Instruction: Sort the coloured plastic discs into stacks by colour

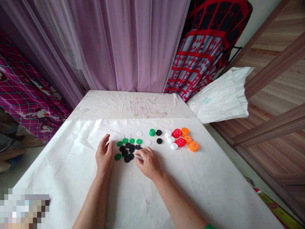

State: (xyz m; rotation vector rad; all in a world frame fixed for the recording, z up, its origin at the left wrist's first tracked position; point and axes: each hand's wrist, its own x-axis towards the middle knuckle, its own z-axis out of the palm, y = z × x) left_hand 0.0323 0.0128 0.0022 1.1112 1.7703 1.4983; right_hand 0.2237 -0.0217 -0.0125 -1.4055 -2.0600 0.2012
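Observation:
My left hand [105, 154] rests on its edge on the white-covered table, left of the loose discs, its fingers apart and nothing in it. Black flower-shaped discs [129, 157] lie in a loose cluster between my hands, with green discs [118, 156] around them. My right hand [148, 160] is at the cluster's right side, thumb and index finger pinched on a small white disc, partly hidden by the fingers. Beyond the cluster are several loose white discs [139, 134]. To the right stand a green stack [152, 132] and two black stacks [159, 141].
Farther right on the table [71, 159] are white stacks [174, 146], red stacks [180, 142] and orange stacks [193, 146]. A white bag [221, 97] sits at the table's right edge. Purple curtains [128, 47] hang behind, and a wooden door [281, 133] is at the right.

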